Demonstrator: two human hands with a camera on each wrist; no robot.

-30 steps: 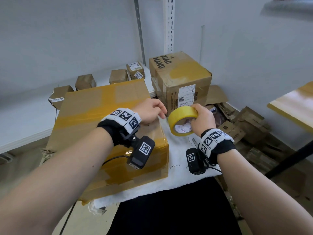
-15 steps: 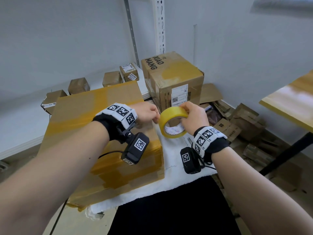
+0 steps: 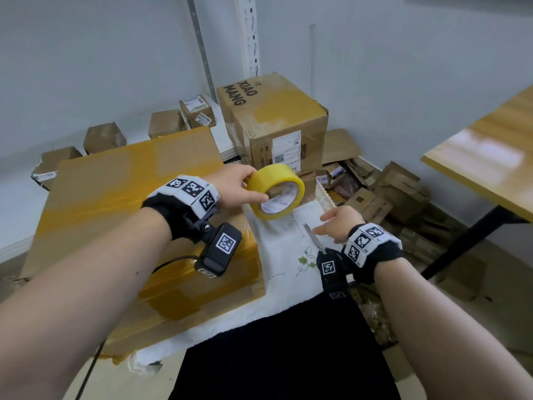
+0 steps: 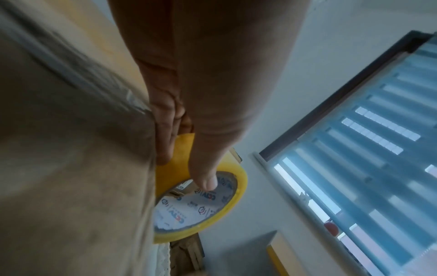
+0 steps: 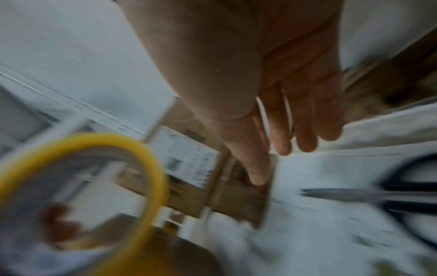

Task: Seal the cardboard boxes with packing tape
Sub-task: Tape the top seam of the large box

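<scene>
My left hand [image 3: 245, 189] grips the yellow tape roll [image 3: 277, 194], thumb inside its core, fingers over the outer band; the left wrist view shows the same roll [image 4: 201, 203] and thumb. The roll hangs above the right end of a large flat cardboard box [image 3: 124, 197] with yellow tape bands. My right hand [image 3: 336, 223] hovers empty with straight fingers over the scissors [image 3: 313, 236] on the white cloth [image 3: 285, 255]. In the blurred right wrist view the right hand's fingers [image 5: 305, 130] are spread, with the scissors [image 5: 378, 196] below them and the tape roll [image 5: 146, 164] at left.
A taller box marked XIAO MANG [image 3: 274, 122] stands behind the roll. Several small boxes [image 3: 103, 137] sit on the white shelf [image 3: 11, 217] at the back. Flattened cardboard [image 3: 383, 194] is piled on the floor at right. A wooden table [image 3: 484, 151] juts in from the right.
The tape roll passed from my right hand to my left. My right hand let go and dropped down toward the scissors on the cloth. The head view tilted slightly.
</scene>
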